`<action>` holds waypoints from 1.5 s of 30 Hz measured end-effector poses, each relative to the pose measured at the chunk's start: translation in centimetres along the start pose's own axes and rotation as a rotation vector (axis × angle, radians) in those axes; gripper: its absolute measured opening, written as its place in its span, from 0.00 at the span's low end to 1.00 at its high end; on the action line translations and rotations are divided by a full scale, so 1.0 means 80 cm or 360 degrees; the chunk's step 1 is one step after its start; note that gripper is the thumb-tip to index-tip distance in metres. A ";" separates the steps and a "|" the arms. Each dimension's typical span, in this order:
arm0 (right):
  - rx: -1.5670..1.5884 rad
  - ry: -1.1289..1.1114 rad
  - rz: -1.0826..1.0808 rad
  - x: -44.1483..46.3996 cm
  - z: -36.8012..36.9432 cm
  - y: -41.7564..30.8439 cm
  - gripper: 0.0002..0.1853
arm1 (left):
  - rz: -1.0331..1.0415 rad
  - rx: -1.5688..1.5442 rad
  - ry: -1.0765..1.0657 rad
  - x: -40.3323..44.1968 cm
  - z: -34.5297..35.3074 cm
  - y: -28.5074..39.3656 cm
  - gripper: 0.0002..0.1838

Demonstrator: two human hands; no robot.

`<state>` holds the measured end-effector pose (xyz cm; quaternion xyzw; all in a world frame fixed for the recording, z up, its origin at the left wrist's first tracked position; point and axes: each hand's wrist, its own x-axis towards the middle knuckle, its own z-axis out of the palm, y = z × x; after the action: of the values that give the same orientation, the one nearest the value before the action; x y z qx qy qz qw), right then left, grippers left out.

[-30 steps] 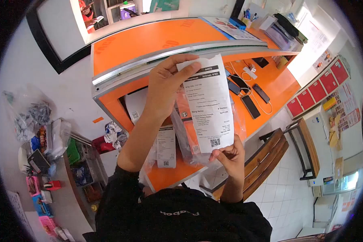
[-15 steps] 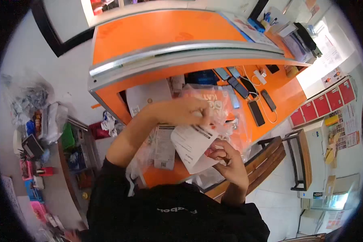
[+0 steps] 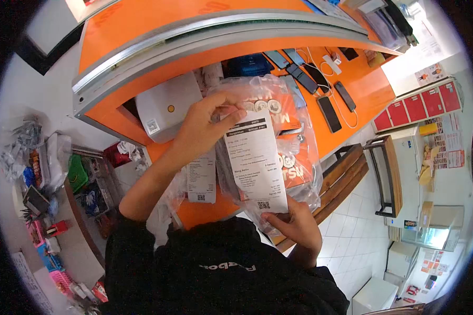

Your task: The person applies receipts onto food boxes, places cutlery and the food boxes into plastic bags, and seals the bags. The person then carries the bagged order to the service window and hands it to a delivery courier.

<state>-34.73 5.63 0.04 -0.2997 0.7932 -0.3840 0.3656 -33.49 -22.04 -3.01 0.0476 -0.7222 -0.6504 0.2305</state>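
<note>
A long white printed receipt (image 3: 255,163) is stretched out between my two hands. My left hand (image 3: 215,118) pinches its upper end, while my right hand (image 3: 297,223) grips the lower corner near a QR code, thumb on top. Beneath the receipt is a clear plastic bag (image 3: 312,181) with orange printed packages (image 3: 299,163) inside; I cannot tell whether the receipt touches it. A second printed receipt (image 3: 201,181) lies to the left, partly behind my left forearm.
Several phones (image 3: 328,113) and white cables lie on the orange counter (image 3: 368,86). A white printer-like box (image 3: 168,105) stands left under the raised shelf (image 3: 205,39). A wooden bench (image 3: 341,178) is at right, cluttered shelving (image 3: 84,226) at left.
The receipt, bent and partly folded before, is now straight and faces me. My left hand has moved left and up from over it; my right hand has shifted down to its lower end.
</note>
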 end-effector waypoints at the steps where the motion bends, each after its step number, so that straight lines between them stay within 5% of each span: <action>1: -0.0034 0.0000 0.0007 0.001 -0.001 -0.003 0.23 | 0.0035 0.0012 0.0017 0.001 0.000 -0.002 0.10; 10: -0.0049 -0.0021 0.0038 0.003 -0.005 -0.009 0.23 | 0.0032 0.0048 -0.0016 0.005 0.006 0.020 0.09; 22: -0.0113 0.0042 -0.0031 0.005 -0.007 -0.009 0.23 | 0.0540 0.0797 0.0095 0.025 0.023 0.016 0.08; 34: 0.0182 0.0339 -0.0014 0.011 0.010 0.025 0.22 | 0.0374 0.1327 0.0127 0.028 0.026 -0.019 0.09; 43: 0.0464 0.0565 -0.0014 0.025 0.031 0.035 0.23 | -0.0417 0.0765 -0.0140 0.031 0.019 -0.014 0.11; 45: 0.0490 0.0616 -0.0087 0.027 0.036 0.036 0.22 | -0.0155 0.0901 -0.0003 0.033 0.017 -0.019 0.15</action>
<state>-34.18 4.40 -4.36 -0.1826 0.7721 -0.5604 0.2376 -36.76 -21.97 -3.81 0.1442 -0.8721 -0.4332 0.1759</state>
